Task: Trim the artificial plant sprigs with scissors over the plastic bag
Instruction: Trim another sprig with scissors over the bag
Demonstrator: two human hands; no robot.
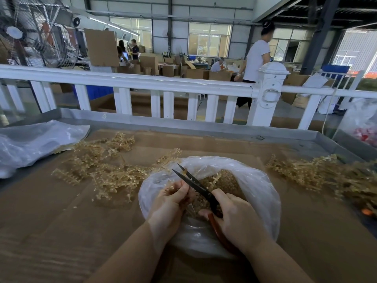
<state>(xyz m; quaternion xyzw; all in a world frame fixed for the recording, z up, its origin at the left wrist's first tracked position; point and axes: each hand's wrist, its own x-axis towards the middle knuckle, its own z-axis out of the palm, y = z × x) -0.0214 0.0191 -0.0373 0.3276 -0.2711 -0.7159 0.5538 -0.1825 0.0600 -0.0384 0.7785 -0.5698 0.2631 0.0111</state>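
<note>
Cardboard-covered table (61,221); piles of tan sprigs (106,170) lie left and far right, clear plastic bag (263,193) open at centre, cut bits inside. Right hand (234,219) grips the scissors (195,185) by red handles, blades parted above the bag. Left hand (171,201) pinches one small sprig piece (171,187) beside the blades.

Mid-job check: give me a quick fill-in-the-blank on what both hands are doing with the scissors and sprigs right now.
1. The right hand grips the scissors, whose blades are ____.
2. The left hand holds a ____.
3. Both hands work above the clear ____.
4. The bigger loose sprig pile lies to the bag's ____.

Missing words: open; sprig; plastic bag; left
</note>
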